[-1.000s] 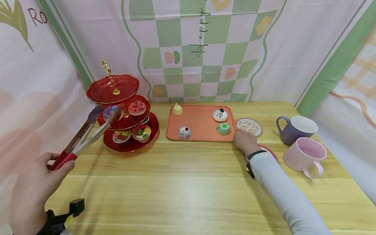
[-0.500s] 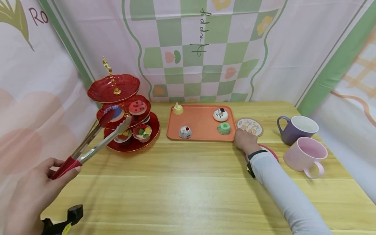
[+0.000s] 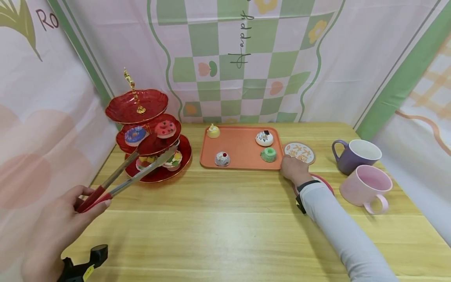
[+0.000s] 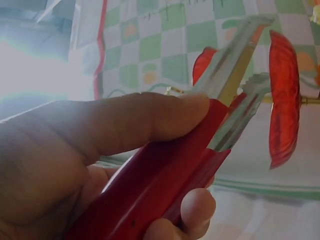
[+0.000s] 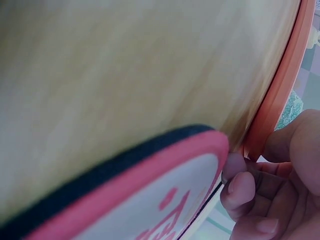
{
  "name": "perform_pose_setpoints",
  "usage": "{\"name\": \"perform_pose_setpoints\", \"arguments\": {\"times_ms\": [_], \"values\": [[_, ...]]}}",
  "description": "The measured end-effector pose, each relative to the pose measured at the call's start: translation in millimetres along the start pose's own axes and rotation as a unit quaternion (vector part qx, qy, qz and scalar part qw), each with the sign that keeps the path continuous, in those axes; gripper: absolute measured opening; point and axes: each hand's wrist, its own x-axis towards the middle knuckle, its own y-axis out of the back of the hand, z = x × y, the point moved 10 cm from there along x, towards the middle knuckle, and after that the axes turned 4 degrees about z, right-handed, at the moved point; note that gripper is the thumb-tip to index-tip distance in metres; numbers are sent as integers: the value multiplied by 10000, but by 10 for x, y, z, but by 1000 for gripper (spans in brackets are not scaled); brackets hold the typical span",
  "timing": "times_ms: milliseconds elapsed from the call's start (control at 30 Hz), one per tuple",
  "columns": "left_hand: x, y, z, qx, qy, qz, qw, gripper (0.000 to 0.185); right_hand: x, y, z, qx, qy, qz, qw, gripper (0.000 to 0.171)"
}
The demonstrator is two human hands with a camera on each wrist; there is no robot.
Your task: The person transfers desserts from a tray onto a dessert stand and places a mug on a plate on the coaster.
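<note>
Red-handled metal tongs (image 3: 121, 181): held by the left hand (image 3: 60, 231), fingers and thumb curled round the red grip, as confirmed in the left wrist view (image 4: 165, 175). Landmark: the three-tier red dessert stand (image 3: 148, 129) with gold finial. A second earlier the tong tips were raised beside the stand's middle tier; half a second earlier they were at that tier's blue-iced doughnut (image 3: 134, 134). The tips were now lowered to the front of the bottom tier, beside the small fruit-topped cakes (image 3: 172, 158), and were nearly together with nothing seen between them. The doughnut was left on the middle tier, so it was judged that the tongs had been withdrawn from it and brought to the lower tier.

Right hand (image 3: 294, 168): lying to the right of the stand, at the near right corner of the orange rectangular tray (image 3: 243, 147). Fingers were curled, touching the tray rim (image 5: 280, 95) and the pink-edged round coaster (image 5: 165, 190); whether either was actually gripped could not be told. Its position was unchanged across the second.

Further right of the stand: a second round printed coaster (image 3: 299, 152), a purple mug (image 3: 356, 155), a pink mug (image 3: 368, 185). On the tray: four small cakes, untouched.
</note>
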Motion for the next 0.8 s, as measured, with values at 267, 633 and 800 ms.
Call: {"name": "perform_pose_setpoints", "arguments": {"times_ms": [267,633,800], "values": [[87,-139,251,27,-531,-96,9985,37,12,-32,74,404,-210,-182,9988,25],[186,-262,491,244,-926,-32,9954,39,-12,-31,89,714,-441,-278,9961,27],[180,-256,559,180,-1093,149,9937,38,-17,-9,89,811,-478,-254,9952,28]]}}
